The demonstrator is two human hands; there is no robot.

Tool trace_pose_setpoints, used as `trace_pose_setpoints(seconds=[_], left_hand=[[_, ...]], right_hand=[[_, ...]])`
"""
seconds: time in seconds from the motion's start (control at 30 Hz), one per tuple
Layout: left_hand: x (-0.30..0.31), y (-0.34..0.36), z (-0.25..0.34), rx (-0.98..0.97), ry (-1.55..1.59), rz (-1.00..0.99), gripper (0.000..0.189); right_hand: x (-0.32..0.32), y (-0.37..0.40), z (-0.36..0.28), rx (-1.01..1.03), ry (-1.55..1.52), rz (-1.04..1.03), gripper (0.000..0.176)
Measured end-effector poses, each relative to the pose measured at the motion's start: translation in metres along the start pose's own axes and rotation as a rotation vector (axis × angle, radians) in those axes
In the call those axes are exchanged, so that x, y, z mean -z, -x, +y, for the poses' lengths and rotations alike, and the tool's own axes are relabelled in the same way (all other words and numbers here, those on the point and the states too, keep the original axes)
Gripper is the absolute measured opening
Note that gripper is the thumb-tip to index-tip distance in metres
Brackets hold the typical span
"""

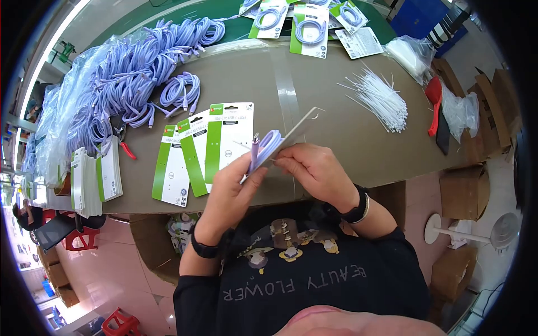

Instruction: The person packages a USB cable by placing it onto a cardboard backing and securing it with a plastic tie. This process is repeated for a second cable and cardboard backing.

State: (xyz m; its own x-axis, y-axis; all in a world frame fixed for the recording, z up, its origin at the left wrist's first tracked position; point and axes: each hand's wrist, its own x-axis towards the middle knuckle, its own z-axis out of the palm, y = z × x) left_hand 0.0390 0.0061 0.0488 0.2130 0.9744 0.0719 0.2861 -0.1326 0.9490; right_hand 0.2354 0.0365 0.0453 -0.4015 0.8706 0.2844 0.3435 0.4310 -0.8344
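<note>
My left hand (232,185) is closed on a backing card (296,127), held edge-on above the table. A coiled lilac USB cable (270,147) lies against the card's left face, with its plug upright by my fingers. My right hand (316,168) pinches at the card's other face; what lies between its fingertips is hidden. Beyond my left hand, green-and-white printed cards (228,134) lie overlapping on the table. A pile of white cable ties (378,101) is spread to the right.
A big heap of lilac cables (134,73) covers the back left, one loose coil (180,91) beside it. Red-handled cutters (126,147) and card stacks (108,171) sit at left. Carded cables (309,32) lie at the back. Red-handled scissors (434,106) rest at right.
</note>
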Motion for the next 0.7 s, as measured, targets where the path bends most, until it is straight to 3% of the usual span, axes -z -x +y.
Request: trace_pose_setpoints(seconds=[0.03, 0.13, 0.17, 0.27, 0.43, 0.53, 0.57, 0.67, 0.7], left_hand=[[0.004, -0.001, 0.003, 0.005, 0.007, -0.006, 0.030], [0.014, -0.004, 0.010, -0.097, -0.420, -0.078, 0.027], [0.012, -0.004, 0.013, -0.089, -0.414, -0.087, 0.027], [0.005, -0.007, 0.020, -0.343, -0.721, -0.123, 0.026], [0.002, -0.001, 0.009, -0.274, -0.547, -0.051, 0.027], [0.011, 0.005, -0.007, -0.533, -0.485, -0.075, 0.030], [0.012, 0.006, -0.009, -0.528, -0.483, -0.081, 0.030], [0.012, 0.011, -0.017, -0.569, -0.483, -0.139, 0.029], [0.012, 0.013, -0.018, -0.562, -0.479, -0.142, 0.029]], right_hand=[[0.003, 0.002, -0.005, -0.010, 0.003, -0.001, 0.013], [0.019, 0.001, -0.035, 0.477, 0.352, 0.343, 0.014], [0.018, 0.000, -0.037, 0.464, 0.353, 0.340, 0.014], [0.013, -0.012, -0.039, 0.409, 0.601, 0.272, 0.016], [0.007, -0.009, -0.013, 0.314, 0.374, 0.022, 0.016], [0.013, -0.006, -0.019, 0.273, 0.399, -0.002, 0.012], [0.017, -0.006, -0.022, 0.266, 0.395, -0.003, 0.012], [0.026, -0.009, -0.030, -0.262, -0.331, -0.207, 0.008], [0.024, -0.009, -0.025, -0.270, -0.334, -0.210, 0.008]])
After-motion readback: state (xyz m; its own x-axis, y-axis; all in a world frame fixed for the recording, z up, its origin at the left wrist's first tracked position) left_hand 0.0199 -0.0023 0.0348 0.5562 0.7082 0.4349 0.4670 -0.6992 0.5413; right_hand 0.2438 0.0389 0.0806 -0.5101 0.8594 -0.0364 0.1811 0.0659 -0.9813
